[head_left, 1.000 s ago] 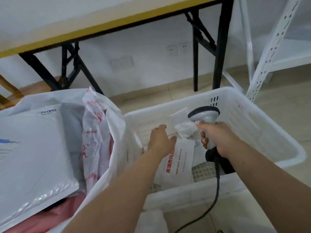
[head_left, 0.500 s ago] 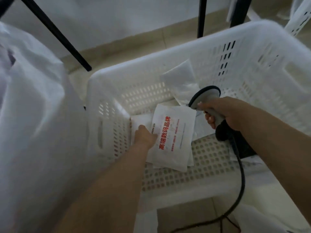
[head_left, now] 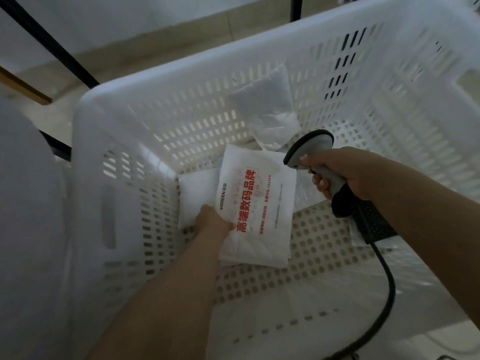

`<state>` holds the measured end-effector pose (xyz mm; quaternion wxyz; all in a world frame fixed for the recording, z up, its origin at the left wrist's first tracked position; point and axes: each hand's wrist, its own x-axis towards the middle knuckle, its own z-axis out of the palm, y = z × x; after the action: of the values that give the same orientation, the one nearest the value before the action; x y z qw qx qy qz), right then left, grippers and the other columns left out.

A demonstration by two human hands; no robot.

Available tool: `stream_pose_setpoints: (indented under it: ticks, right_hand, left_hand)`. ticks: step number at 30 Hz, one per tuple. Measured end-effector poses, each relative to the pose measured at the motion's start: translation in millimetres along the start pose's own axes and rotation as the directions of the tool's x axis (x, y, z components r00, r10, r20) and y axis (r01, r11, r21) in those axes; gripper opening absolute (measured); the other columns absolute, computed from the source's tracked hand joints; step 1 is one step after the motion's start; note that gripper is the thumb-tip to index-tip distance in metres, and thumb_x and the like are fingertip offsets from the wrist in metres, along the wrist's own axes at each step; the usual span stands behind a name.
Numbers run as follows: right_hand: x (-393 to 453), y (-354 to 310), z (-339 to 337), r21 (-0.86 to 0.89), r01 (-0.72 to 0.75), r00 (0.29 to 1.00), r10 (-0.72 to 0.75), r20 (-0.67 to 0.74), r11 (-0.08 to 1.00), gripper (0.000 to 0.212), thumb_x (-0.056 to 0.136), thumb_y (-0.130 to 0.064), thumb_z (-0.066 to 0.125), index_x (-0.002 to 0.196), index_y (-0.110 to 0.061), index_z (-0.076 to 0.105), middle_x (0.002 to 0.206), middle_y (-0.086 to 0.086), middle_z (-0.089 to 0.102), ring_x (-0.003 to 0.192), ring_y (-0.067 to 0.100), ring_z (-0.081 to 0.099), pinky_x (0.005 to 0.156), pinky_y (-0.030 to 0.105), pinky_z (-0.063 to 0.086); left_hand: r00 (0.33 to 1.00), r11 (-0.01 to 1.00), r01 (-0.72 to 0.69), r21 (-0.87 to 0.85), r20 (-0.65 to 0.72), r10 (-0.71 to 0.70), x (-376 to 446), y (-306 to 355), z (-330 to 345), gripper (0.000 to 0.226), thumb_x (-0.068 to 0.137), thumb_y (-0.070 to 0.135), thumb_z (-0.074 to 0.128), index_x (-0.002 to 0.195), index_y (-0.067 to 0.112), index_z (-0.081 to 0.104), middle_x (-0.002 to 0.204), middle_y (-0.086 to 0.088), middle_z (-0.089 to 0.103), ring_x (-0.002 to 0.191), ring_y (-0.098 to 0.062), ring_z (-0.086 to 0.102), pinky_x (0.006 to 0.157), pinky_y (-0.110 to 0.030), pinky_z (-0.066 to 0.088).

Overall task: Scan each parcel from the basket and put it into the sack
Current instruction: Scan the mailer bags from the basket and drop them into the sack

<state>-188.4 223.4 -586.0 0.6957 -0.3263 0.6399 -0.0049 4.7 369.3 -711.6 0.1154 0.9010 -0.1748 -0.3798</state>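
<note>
Head view: left hand (head_left: 213,220) gripping parcel (head_left: 255,203), right hand (head_left: 345,172) around scanner (head_left: 309,149).

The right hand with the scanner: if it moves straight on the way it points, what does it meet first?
Probably the red-printed parcel that the left hand grips in the basket; the right hand aims the scanner there, though depth is unclear.

Carrier: white perforated plastic basket (head_left: 124,178).
Contents: white flat printed parcel with red lettering (head_left: 259,203), white plain parcels beneath (head_left: 197,193) and behind (head_left: 270,110).

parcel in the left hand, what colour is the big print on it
Red, on a white bag: the parcel held by the left hand, clear in the head view.
</note>
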Motion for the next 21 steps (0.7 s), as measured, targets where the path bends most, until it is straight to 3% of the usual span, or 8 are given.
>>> stream_pose_setpoints:
  ticks: [4, 8, 10, 13, 15, 17, 19, 21]
  right_hand:
    - [-25, -2, 0, 0.052, 0.070, 0.997, -0.070, -0.016, 0.996, 0.028, 0.092, -0.028, 0.066, 0.080, -0.009, 0.051, 0.060, 0.003, 0.045, 0.031, 0.008, 0.039, 0.035, 0.012, 0.036]
    - [-80, 3, 10, 0.115, 0.273, 0.957, -0.258, -0.131, 0.955, 0.024, 0.085, -0.021, 0.076, 0.086, -0.005, 0.057, 0.065, 0.009, 0.055, 0.046, 0.014, 0.041, 0.039, 0.018, 0.038]
    - [-112, 8, 20, 0.139, 0.404, 0.904, -0.372, -0.212, 0.904, 0.036, 0.076, -0.024, 0.084, 0.091, 0.000, 0.062, 0.072, 0.013, 0.063, 0.049, 0.017, 0.047, 0.046, 0.025, 0.042]
    - [-165, 5, 33, 0.177, 0.510, 0.846, -0.453, -0.282, 0.842, 0.051, 0.064, -0.036, 0.090, 0.090, -0.001, 0.064, 0.071, 0.012, 0.065, 0.051, 0.020, 0.056, 0.051, 0.028, 0.047]
    - [-199, -3, 34, 0.217, 0.550, 0.820, -0.472, -0.324, 0.806, 0.042, 0.069, -0.028, 0.087, 0.090, 0.000, 0.065, 0.068, 0.011, 0.066, 0.048, 0.018, 0.058, 0.050, 0.027, 0.047]
    - [-235, -11, 25, 0.302, 0.602, 0.789, -0.493, -0.367, 0.739, 0.022, 0.078, -0.008, 0.073, 0.090, 0.005, 0.061, 0.063, 0.012, 0.058, 0.040, 0.015, 0.052, 0.043, 0.023, 0.044]
    - [-271, -14, 9, 0.414, 0.637, 0.771, -0.531, -0.353, 0.650, 0.007, 0.081, 0.000, 0.063, 0.082, 0.003, 0.057, 0.052, 0.011, 0.050, 0.034, 0.014, 0.043, 0.040, 0.021, 0.041]
    - [-308, -13, -7, 0.506, 0.639, 0.754, -0.601, -0.266, 0.579, 0.014, 0.084, 0.000, 0.059, 0.072, -0.004, 0.053, 0.043, 0.005, 0.045, 0.033, 0.013, 0.040, 0.040, 0.019, 0.040]
  left_hand:
    - [0.987, 0.982, -0.159, -0.100, 0.019, 0.162, -24, 6, -29, 0.038, 0.080, 0.010, 0.076, 0.116, 0.007, 0.066, 0.118, -0.014, 0.066, 0.105, -0.030, 0.062, 0.093, -0.041, 0.053]
    - [0.917, 0.911, -0.397, -0.109, 0.009, 0.400, -87, 29, -57, 0.026, 0.084, 0.013, 0.070, 0.105, 0.022, 0.058, 0.106, -0.002, 0.066, 0.091, -0.020, 0.062, 0.081, -0.038, 0.055]
    - [0.839, 0.834, -0.544, -0.088, -0.039, 0.543, -130, 48, -72, 0.033, 0.085, 0.014, 0.067, 0.109, 0.029, 0.050, 0.102, 0.001, 0.063, 0.089, -0.022, 0.063, 0.078, -0.043, 0.057]
    - [0.654, 0.660, -0.751, 0.001, -0.137, 0.744, -205, 82, -94, 0.041, 0.085, 0.007, 0.057, 0.117, 0.031, 0.046, 0.106, -0.001, 0.059, 0.088, -0.024, 0.061, 0.071, -0.042, 0.055]
    - [0.549, 0.558, -0.829, 0.026, -0.148, 0.823, -250, 100, -112, 0.042, 0.085, 0.006, 0.056, 0.122, 0.026, 0.053, 0.111, -0.001, 0.058, 0.092, -0.022, 0.061, 0.073, -0.038, 0.055]
    - [0.486, 0.490, -0.871, 0.009, -0.116, 0.866, -284, 105, -138, 0.031, 0.091, 0.018, 0.059, 0.120, 0.025, 0.064, 0.111, -0.001, 0.060, 0.095, -0.019, 0.060, 0.075, -0.026, 0.049]
    - [0.518, 0.478, -0.851, -0.217, -0.197, 0.832, -311, 101, -172, 0.037, 0.092, 0.037, 0.060, 0.121, 0.015, 0.068, 0.114, -0.009, 0.062, 0.107, -0.021, 0.059, 0.080, -0.014, 0.042]
    - [0.647, 0.512, -0.751, -0.417, -0.308, 0.698, -326, 97, -205, 0.061, 0.090, 0.051, 0.060, 0.135, 0.010, 0.056, 0.132, -0.013, 0.055, 0.125, -0.026, 0.051, 0.100, -0.025, 0.043]
